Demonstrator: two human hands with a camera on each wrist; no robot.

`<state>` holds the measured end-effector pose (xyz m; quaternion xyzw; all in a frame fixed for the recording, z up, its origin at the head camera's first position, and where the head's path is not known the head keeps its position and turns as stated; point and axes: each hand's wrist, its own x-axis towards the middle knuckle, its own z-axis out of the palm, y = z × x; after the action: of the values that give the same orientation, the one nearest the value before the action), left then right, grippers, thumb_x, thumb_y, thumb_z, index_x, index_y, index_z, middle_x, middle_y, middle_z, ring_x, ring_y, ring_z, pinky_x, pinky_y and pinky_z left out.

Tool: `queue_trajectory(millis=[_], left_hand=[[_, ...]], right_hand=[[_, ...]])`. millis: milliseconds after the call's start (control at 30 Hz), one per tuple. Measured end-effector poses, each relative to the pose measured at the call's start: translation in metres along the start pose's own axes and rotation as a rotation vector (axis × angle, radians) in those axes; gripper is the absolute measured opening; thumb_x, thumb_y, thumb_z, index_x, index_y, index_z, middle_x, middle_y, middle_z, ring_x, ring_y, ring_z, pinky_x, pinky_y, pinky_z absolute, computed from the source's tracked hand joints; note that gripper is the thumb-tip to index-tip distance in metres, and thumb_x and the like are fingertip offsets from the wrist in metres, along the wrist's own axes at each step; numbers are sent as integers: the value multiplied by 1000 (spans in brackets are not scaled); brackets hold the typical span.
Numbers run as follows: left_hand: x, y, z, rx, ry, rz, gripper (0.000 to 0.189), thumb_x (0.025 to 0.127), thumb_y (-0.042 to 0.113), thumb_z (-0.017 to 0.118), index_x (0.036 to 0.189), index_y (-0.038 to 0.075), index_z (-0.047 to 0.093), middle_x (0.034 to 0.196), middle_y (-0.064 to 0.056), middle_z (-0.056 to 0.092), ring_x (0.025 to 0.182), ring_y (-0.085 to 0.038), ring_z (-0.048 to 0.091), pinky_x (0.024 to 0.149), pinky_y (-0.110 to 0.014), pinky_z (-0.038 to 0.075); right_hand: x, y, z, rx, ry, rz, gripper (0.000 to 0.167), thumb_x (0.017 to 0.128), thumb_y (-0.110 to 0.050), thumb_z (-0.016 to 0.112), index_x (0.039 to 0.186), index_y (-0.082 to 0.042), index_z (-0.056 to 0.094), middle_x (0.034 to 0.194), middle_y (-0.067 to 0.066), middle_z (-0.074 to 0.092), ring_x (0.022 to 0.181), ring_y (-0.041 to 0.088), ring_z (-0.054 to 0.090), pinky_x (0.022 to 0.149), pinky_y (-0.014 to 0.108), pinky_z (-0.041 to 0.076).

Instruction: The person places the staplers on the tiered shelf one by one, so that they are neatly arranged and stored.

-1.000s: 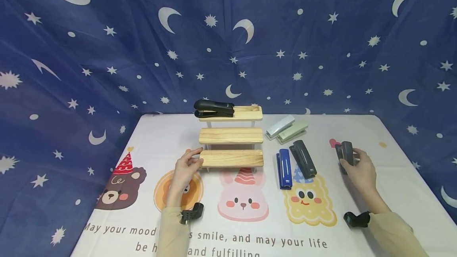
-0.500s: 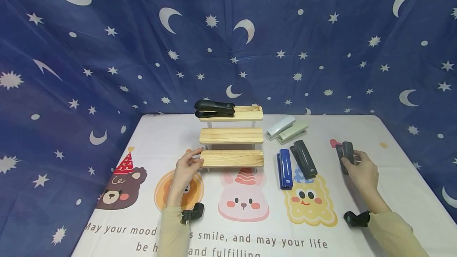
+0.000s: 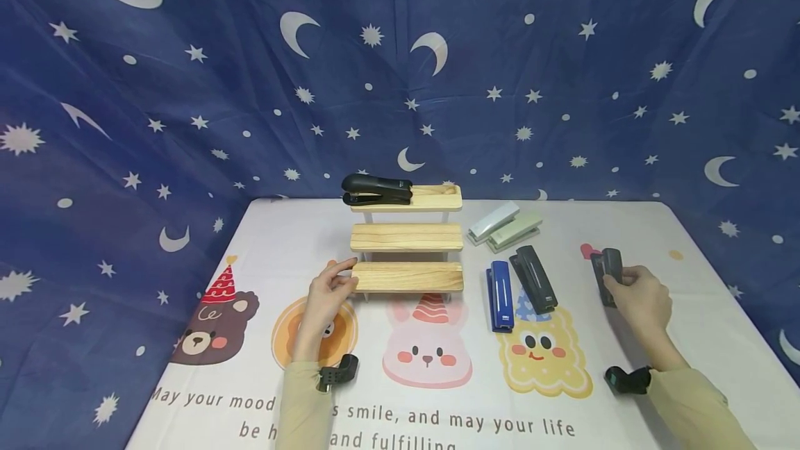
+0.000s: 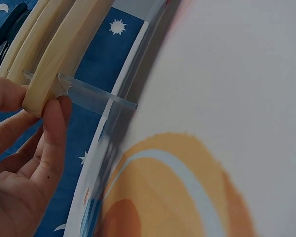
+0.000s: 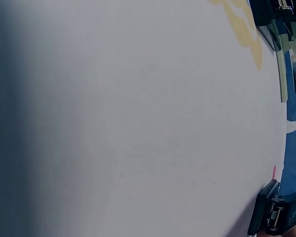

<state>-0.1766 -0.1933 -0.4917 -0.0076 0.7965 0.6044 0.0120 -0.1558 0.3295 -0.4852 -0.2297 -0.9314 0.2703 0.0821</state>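
Note:
On the right of the head view, my right hand (image 3: 644,303) grips a dark grey stapler (image 3: 612,266) between thumb and fingers. Low in the right wrist view the same stapler (image 5: 286,215) shows tilted on its side, with fingertips at its edge. My left hand (image 3: 325,296) pinches the left end of the lowest board (image 3: 409,276) of a three-step wooden stand. Seen from the left wrist, thumb and fingers (image 4: 53,133) close around that board's end (image 4: 37,98). A black stapler (image 3: 378,189) lies across the left part of the top board (image 3: 437,198).
Between the stand and my right hand lie a blue stapler (image 3: 501,296) and another dark stapler (image 3: 533,280). Behind them, a white stapler (image 3: 494,221) and a pale green stapler (image 3: 515,231) lie side by side. A starry blue curtain (image 3: 400,75) hangs behind the table.
My right hand has turned and shifted slightly to the right, still on the dark grey stapler. The left hand keeps its pinch on the lowest board.

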Motion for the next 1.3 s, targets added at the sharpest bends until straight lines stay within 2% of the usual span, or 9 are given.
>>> queue_trajectory(millis=[233, 300, 467, 633, 800, 1033, 1133, 1300], left_hand=[[0, 1, 0, -2, 3, -21, 41, 92, 12, 63, 132, 12, 58, 101, -17, 69, 85, -27, 69, 72, -25, 52], [-1, 1, 0, 3, 7, -21, 40, 92, 13, 64, 132, 13, 59, 100, -18, 70, 83, -25, 69, 68, -24, 51], [0, 0, 1, -3, 8, -9, 41, 92, 12, 64, 132, 10, 58, 111, -18, 64, 80, -14, 67, 64, -20, 48], [0, -1, 2, -5, 8, -1, 40, 92, 13, 64, 131, 10, 59, 108, -20, 65, 81, -17, 67, 62, -19, 45], [0, -1, 0, -10, 7, -1, 40, 91, 13, 65, 131, 10, 59, 104, -19, 68, 79, -10, 66, 65, -19, 48], [0, -1, -2, -2, 1, 2, 40, 92, 12, 64, 132, 12, 59, 103, -19, 67, 83, -24, 69, 75, -23, 52], [-1, -1, -1, 5, 3, 8, 40, 92, 12, 64, 131, 12, 59, 105, -19, 66, 83, -20, 68, 75, -23, 53], [0, -1, 1, 11, 6, 8, 41, 92, 11, 64, 132, 10, 58, 106, -19, 66, 81, -18, 69, 74, -25, 54]], right_hand=[[1, 0, -3, 9, 11, 22, 48, 90, -27, 58, 120, 11, 56, 106, 31, 67, 83, 45, 64, 56, 33, 37], [2, 0, -3, 16, 15, 23, 48, 90, -26, 57, 120, 11, 56, 106, 30, 67, 84, 45, 64, 58, 34, 36], [3, 0, -9, 20, 11, 16, 48, 89, -25, 56, 120, 11, 56, 108, 30, 66, 86, 46, 63, 61, 35, 34], [6, -6, -15, 26, 35, -15, 47, 90, -25, 56, 121, 10, 57, 108, 29, 67, 85, 45, 64, 62, 34, 34], [10, -23, -22, 47, 73, -81, 44, 89, -23, 56, 119, 9, 59, 106, 29, 67, 87, 44, 63, 64, 34, 34], [10, -58, -31, 77, 87, -148, 42, 91, -22, 55, 120, 8, 58, 107, 30, 67, 93, 44, 63, 71, 38, 35], [11, -72, -32, 90, 84, -172, 42, 92, -22, 56, 121, 8, 58, 108, 30, 66, 95, 45, 64, 74, 41, 39], [13, -91, -30, 114, 90, -229, 40, 91, -21, 57, 119, 7, 59, 106, 30, 67, 92, 43, 66, 71, 36, 43]])
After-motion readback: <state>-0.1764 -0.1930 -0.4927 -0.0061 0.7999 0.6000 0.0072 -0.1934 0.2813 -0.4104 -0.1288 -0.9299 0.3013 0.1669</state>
